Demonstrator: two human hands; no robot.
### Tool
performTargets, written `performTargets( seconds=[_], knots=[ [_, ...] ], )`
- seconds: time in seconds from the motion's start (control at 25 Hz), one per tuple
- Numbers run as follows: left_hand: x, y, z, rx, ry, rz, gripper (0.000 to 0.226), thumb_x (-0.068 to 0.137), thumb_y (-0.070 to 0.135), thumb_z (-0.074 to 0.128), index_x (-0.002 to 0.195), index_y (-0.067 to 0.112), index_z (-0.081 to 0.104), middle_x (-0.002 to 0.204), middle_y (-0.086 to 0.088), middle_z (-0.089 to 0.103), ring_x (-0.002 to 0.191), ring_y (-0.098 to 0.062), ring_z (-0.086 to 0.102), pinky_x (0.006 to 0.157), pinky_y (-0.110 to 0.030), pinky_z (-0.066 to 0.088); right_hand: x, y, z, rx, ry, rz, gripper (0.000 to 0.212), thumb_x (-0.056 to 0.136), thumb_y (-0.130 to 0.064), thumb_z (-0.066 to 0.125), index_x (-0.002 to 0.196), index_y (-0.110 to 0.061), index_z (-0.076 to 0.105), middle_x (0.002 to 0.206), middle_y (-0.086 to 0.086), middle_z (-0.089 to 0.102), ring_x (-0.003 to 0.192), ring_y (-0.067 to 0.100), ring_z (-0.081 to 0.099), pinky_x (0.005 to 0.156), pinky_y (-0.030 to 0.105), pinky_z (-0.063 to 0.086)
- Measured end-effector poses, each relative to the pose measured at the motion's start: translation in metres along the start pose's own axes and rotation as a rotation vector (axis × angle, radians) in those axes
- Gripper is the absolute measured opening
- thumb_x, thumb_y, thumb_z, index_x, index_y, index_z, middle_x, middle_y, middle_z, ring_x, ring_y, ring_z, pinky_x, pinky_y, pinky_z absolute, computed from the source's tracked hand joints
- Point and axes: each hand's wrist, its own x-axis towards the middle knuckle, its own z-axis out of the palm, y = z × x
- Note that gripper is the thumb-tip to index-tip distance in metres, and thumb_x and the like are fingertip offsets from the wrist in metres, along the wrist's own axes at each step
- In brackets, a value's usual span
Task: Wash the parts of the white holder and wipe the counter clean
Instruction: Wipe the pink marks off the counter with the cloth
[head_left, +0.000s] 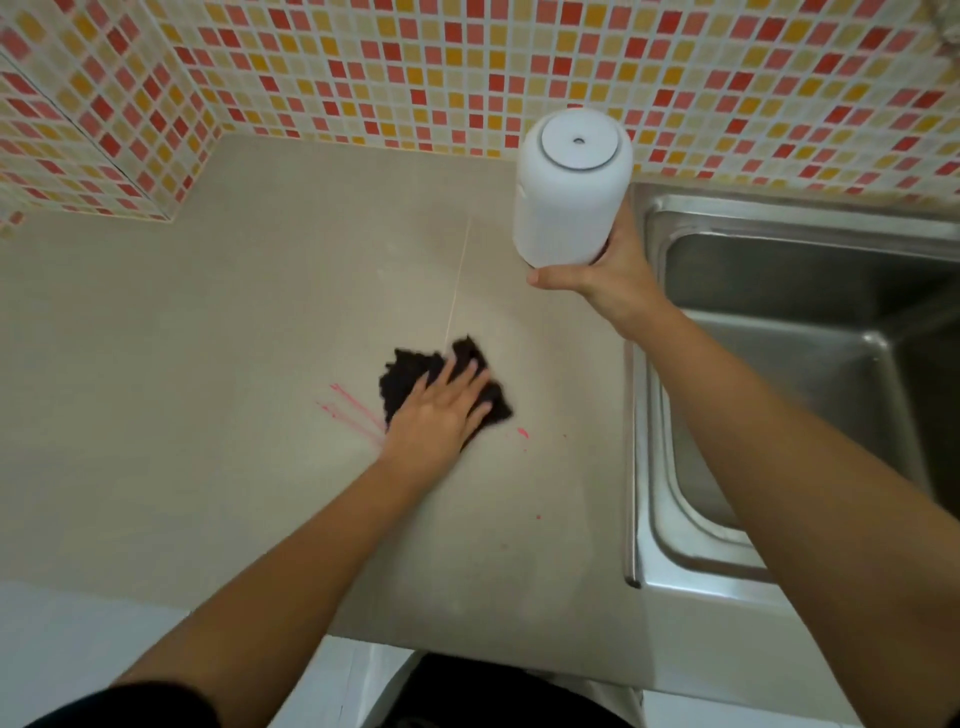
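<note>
I judge I am in the wiping step. My left hand (441, 410) lies flat on a dark cloth (415, 376), fingers spread and pressed down rather than curled, pinning the cloth to the counter (208, 338). My right hand (602, 270) is wrapped around the lower end of the white holder (569, 192), thumb across the front; the other fingers sit behind it, so I cannot tell how tightly they close. The holder is held clear of the counter, just beside the sink (805, 338) and near the tiled wall (363, 67), its round end with a small centre hole turned toward me.

Pink streaks (353, 410) show just left of the cloth, and small pink spots (522, 432) lie right of it and nearer me. The next move, as I see it, calls for sweeping the cloth left across the streaks, then back over the spots, with the holder kept up out of the way.

Count: one cloth, one holder body, one sink, one cluster of streaks, at least three separate spots. No other holder parts are in view.
</note>
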Motion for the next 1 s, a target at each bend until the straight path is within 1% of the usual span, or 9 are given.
performTargets(
  seconds=[0.08,0.2,0.32,0.44,0.52,0.64,0.76,0.88,1.0],
  knots=[
    [0.039,0.023,0.004,-0.010,-0.073,-0.082,0.047,0.089,0.037,0.036,0.110,0.013,0.070,0.111,-0.007,0.071,0.107,-0.027,0.065,0.084,-0.041,0.054,-0.006,0.001,0.001,-0.015,0.010,-0.013,0.101,0.057,-0.007,0.087,0.138,-0.014,0.028,0.135,0.008,0.043,0.121,0.016,0.047,0.093,0.027,0.050],
    [-0.010,0.059,0.007,-0.109,-0.062,0.225,0.044,0.090,0.039,0.039,0.111,0.015,0.070,0.113,-0.004,0.070,0.109,-0.024,0.064,0.090,-0.036,0.050,-0.012,0.001,0.003,0.006,0.014,-0.006,0.100,0.058,-0.004,0.086,0.139,-0.014,0.027,0.135,0.008,0.043,0.120,0.015,0.047,0.091,0.025,0.050],
    [-0.054,0.024,-0.011,-0.180,-0.038,0.447,0.045,0.100,0.039,0.032,0.115,0.015,0.067,0.120,-0.003,0.067,0.116,-0.022,0.059,0.099,-0.035,0.040,-0.013,-0.003,0.001,-0.009,0.007,0.001,0.100,0.058,-0.007,0.086,0.139,-0.017,0.027,0.135,0.006,0.043,0.121,0.016,0.046,0.093,0.031,0.051],
    [-0.001,0.011,-0.001,-0.132,-0.058,0.240,0.044,0.095,0.039,0.038,0.114,0.013,0.068,0.116,-0.007,0.069,0.113,-0.027,0.061,0.091,-0.039,0.051,-0.014,-0.007,-0.002,-0.020,-0.006,-0.002,0.100,0.057,-0.009,0.086,0.139,-0.015,0.028,0.134,0.007,0.043,0.121,0.016,0.047,0.095,0.034,0.050],
    [0.020,0.045,0.009,-0.145,-0.023,0.176,0.044,0.088,0.038,0.041,0.109,0.013,0.070,0.112,-0.007,0.071,0.110,-0.028,0.063,0.083,-0.045,0.056,-0.015,-0.007,-0.002,-0.021,-0.001,-0.018,0.099,0.057,-0.011,0.086,0.138,-0.013,0.029,0.133,0.007,0.045,0.120,0.016,0.048,0.095,0.033,0.050],
    [-0.043,0.072,0.005,-0.212,-0.057,0.462,0.042,0.094,0.041,0.039,0.112,0.019,0.069,0.117,0.000,0.069,0.116,-0.021,0.060,0.094,-0.037,0.050,-0.017,-0.007,0.000,-0.015,0.004,-0.001,0.099,0.057,-0.019,0.087,0.138,-0.015,0.031,0.132,0.006,0.047,0.119,0.015,0.049,0.095,0.033,0.051],
    [-0.082,0.023,-0.017,-0.211,-0.092,0.606,0.043,0.100,0.040,0.032,0.115,0.021,0.067,0.121,0.003,0.066,0.120,-0.017,0.056,0.102,-0.033,0.036,-0.022,-0.007,0.002,-0.027,0.012,0.016,0.097,0.060,-0.018,0.087,0.138,-0.016,0.031,0.132,0.004,0.047,0.119,0.012,0.050,0.092,0.027,0.051],
    [-0.031,0.001,-0.011,-0.188,-0.049,0.445,0.043,0.098,0.037,0.036,0.110,0.014,0.070,0.115,-0.005,0.069,0.112,-0.025,0.062,0.094,-0.036,0.047,-0.027,-0.006,0.001,-0.043,0.031,0.022,0.093,0.063,-0.012,0.086,0.138,-0.015,0.031,0.132,0.003,0.047,0.117,0.007,0.050,0.089,0.019,0.050],
    [0.014,0.053,0.006,-0.230,-0.031,0.222,0.042,0.088,0.037,0.043,0.105,0.013,0.072,0.109,-0.007,0.072,0.108,-0.027,0.064,0.082,-0.045,0.056,-0.031,-0.001,-0.003,-0.075,0.061,0.026,0.090,0.064,-0.011,0.085,0.136,-0.017,0.032,0.129,-0.002,0.047,0.114,0.004,0.050,0.088,0.018,0.050]
  ],
)
